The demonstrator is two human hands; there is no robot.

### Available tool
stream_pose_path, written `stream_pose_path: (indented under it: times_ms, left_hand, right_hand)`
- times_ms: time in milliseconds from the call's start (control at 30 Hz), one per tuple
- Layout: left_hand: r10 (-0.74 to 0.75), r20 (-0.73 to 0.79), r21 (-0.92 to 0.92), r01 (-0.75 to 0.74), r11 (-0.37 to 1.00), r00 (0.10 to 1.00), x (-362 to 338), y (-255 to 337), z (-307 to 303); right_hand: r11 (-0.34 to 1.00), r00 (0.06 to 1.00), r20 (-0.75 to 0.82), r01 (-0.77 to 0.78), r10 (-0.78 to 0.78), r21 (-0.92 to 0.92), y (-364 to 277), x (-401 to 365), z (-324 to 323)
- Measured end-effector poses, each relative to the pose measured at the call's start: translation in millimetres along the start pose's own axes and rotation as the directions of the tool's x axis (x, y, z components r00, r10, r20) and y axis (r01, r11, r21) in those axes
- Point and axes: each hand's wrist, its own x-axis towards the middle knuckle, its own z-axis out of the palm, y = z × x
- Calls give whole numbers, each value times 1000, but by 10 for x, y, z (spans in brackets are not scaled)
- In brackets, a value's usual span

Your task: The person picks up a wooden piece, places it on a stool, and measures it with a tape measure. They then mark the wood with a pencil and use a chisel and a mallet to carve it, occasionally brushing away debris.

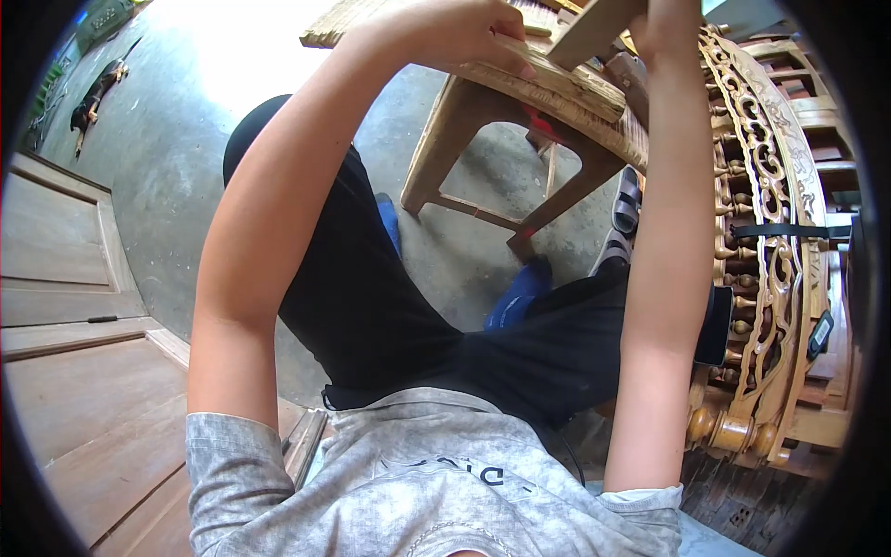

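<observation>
At the top, my left hand [469, 35] is bent over a rough-edged wooden piece [575, 88], its fingers curled onto the wood. This piece lies on a wooden stool-like bench [445, 139] with splayed legs. My right hand [647, 35] is at the upper right, beside a flat wooden strip [589, 32] that slants over the piece. The fingers of my right hand are mostly hidden by the wrist and cut off by the frame's top edge.
Carved wooden panels [766, 186] with turned spindles stand close on the right. Wooden door panels [65, 269] are at the left. Someone's sandalled feet [625, 206] show beyond the bench. A dark animal [93, 102] lies on the concrete floor [176, 167].
</observation>
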Motion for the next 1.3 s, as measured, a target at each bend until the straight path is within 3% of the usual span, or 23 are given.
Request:
stream_pose_path:
  times_ms: [33, 133, 200, 233, 333, 367, 433, 467, 500, 533, 600, 667, 700, 733, 800, 833, 867, 933, 967, 1067, 1167, 1267, 1300]
  left_hand:
    - [30, -19, 16, -30, 999, 999, -2, -22, 7]
    - [13, -37, 61, -10, 998, 999, -4, -15, 5]
    - [10, -8, -11, -10, 1000, 1000, 36, -81, 16]
    - [11, 7, -48, -11, 999, 1000, 56, -111, 41]
    - [164, -168, -62, -177, 982, 972, 48, -83, 62]
    - [142, -199, -177, -178, 968, 970, 52, -48, 32]
    - [89, -249, -393, -184, 901, 965, 44, 139, -52]
    - [121, -306, -465, -260, 846, 944, 106, 94, -41]
    - [147, -365, -531, -335, 778, 919, 162, 75, -32]
    - [167, -426, -586, -412, 698, 889, 218, 55, -28]
    - [26, -468, -611, -345, 712, 883, 224, -35, -94]
    - [-43, -490, -582, -290, 760, 870, 224, -222, -201]
    - [-65, -546, -520, -277, 808, 835, 172, -248, -213]
    - [-146, -451, -507, -118, 854, 880, 109, -284, -294]
    - [-338, -261, -421, 209, 883, 904, -6, -345, -445]
    - [-407, -378, -168, 371, 913, 832, 14, -387, -341]
    - [-415, -354, -138, 392, 910, 838, -5, -466, -321]
    - [-429, -303, -80, 426, 901, 851, -143, -515, -322]
    - [-394, -401, -55, 407, 912, 827, -131, -650, -222]
    - [-492, -205, -61, 490, 869, 846, -290, -601, -310]
    - [-488, -155, 6, 494, 869, 859, -381, -595, -295]
    - [-456, -174, 110, 477, 872, 873, -325, -740, -237]
    - [-447, -245, 198, 495, 846, 861, -307, -758, -186]
  right_hand:
    - [996, 999, -50, -8, 4, -86, -93, -73, 75]
    - [999, 999, -38, -36, 35, -40, -37, -4, 137]
    - [998, 994, 101, -49, 51, -26, 58, 125, 204]
    - [991, 996, 45, -76, 81, -107, 29, 89, 256]
    - [993, 991, 104, -79, 88, -89, -26, 63, 355]
    - [990, 996, 59, -57, 65, -130, -33, 73, 362]
    - [995, 997, 33, -70, 68, 66, -99, 131, 436]
    - [984, 997, 19, -77, 75, 161, -137, 147, 470]
    - [990, 999, 29, 18, -22, 143, -146, 225, 497]
    - [999, 999, 38, 18, -16, -39, -204, 273, 469]
    - [962, 979, -187, -124, 79, -244, -139, 435, 484]
    - [864, 998, -24, -69, 65, -498, 67, 420, 234]
    - [797, 964, 166, -67, 206, -600, 277, 536, 20]
    - [661, 904, 274, -11, 327, -750, 390, 481, -158]
    - [541, 843, 346, 79, 412, -837, 850, 286, -450]
    - [465, 801, 336, 82, 496, -882, 804, 213, -417]
    - [385, 755, 315, 89, 575, -919, 754, 103, -404]
    - [166, 818, 286, 233, 499, -958, 759, -83, -425]
    - [160, 801, 269, 217, 535, -963, 760, -81, -434]
    - [126, 759, 237, 202, 607, -971, 690, -60, -395]
    - [70, 773, 262, 273, 578, -959, 608, -153, -364]
    - [152, 769, 310, 273, 558, -950, 579, -164, -416]
    - [158, 781, 298, 254, 549, -954, 530, -176, -422]
